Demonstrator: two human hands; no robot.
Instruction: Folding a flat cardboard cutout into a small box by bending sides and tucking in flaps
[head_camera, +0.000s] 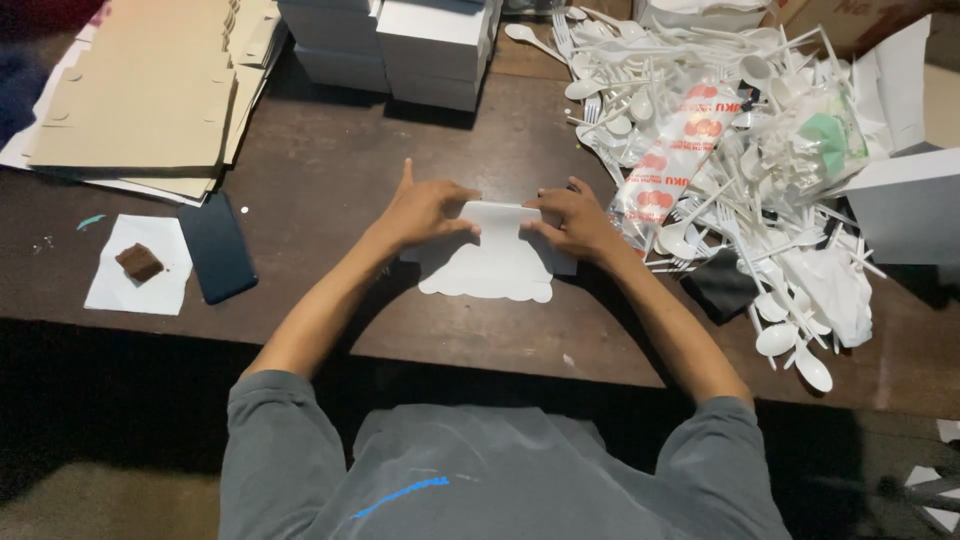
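A flat white cardboard box blank (490, 262) with a scalloped near edge lies on the dark wooden table (330, 160) in front of me. My left hand (425, 210) presses on its left side, fingers bent over a raised flap. My right hand (572, 218) grips the right side of the same blank, pinching the flap at the top edge. Both hands hold the blank between them.
A heap of white plastic spoons and forks (720, 150) with plastic wrappers fills the right. Folded white boxes (400, 45) stand stacked at the back. Brown cardboard sheets (150, 90) lie at the left, with a dark phone (217, 248) and a brown piece on white paper (138, 263).
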